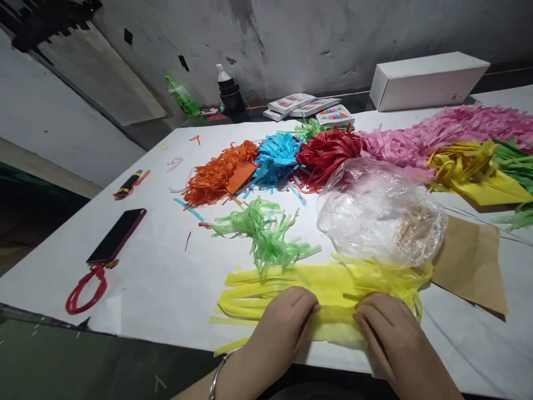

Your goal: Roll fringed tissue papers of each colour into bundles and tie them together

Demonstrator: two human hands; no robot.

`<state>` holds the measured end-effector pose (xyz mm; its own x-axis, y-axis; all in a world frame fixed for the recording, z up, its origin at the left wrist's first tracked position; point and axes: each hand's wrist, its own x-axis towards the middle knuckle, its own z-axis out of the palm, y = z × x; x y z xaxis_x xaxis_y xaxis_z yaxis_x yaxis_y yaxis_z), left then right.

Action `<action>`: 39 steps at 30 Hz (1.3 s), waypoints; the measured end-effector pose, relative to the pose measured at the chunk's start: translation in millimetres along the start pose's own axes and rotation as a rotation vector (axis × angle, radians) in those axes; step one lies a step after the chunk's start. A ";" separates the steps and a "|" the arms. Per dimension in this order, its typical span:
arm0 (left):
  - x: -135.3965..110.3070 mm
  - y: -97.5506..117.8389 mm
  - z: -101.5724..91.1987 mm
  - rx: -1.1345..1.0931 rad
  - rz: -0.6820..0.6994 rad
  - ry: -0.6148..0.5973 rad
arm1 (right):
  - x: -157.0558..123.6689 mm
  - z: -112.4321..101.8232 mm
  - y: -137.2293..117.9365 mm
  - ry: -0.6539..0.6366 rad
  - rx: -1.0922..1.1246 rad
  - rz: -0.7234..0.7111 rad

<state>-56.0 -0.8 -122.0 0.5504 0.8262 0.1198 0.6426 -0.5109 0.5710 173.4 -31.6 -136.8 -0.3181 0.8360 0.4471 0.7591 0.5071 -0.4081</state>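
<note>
A sheet of yellow tissue paper (pixel 328 283), cut into fringe at both ends, lies at the front of the white-covered table. My left hand (pixel 287 316) pinches its uncut middle band from the left, thumb and fingers closed. Opposite, my right hand (pixel 383 319) grips the same band in a similar pinch. The near edge of the paper is slightly raised between the hands. Just beyond it rests a loose bunch of light green paper fringe (pixel 266 230). A clear plastic bag (pixel 375 208) touches the far right part of the yellow fringe.
Orange (pixel 220 172), blue (pixel 277 155), red (pixel 331 153) and pink (pixel 416 136) fringe bundles line the back, with yellow fringe (pixel 478 169) at right. A phone (pixel 119 236) with a red strap lies left. Brown paper (pixel 470 261), flat boxes (pixel 291 103) and a white box (pixel 425 80) are also there.
</note>
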 end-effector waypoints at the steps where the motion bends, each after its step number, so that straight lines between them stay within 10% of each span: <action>1: 3.6 -0.6 -1.1 0.063 -0.035 -0.002 | 3.0 1.1 1.8 -0.012 -0.025 0.017; 13: 53.1 -17.3 -13.7 0.354 -0.294 -0.295 | 39.3 15.9 14.2 -0.072 -0.412 0.146; 23: 58.7 -15.6 -9.5 0.436 -0.292 -0.295 | 19.9 24.0 6.5 -0.013 -0.180 -0.303; 31: 26.0 -3.1 -15.9 0.400 0.306 0.073 | 21.1 24.5 -1.4 0.105 -0.065 -0.213; 39: 3.5 -14.2 -4.4 0.294 0.341 -0.007 | -0.2 18.2 4.3 0.035 -0.086 -0.252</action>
<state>-65.6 10.4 -126.0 0.7602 0.5975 0.2552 0.5471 -0.8005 0.2447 166.4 -25.7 -153.1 -0.4845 0.6773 0.5537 0.7043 0.6774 -0.2123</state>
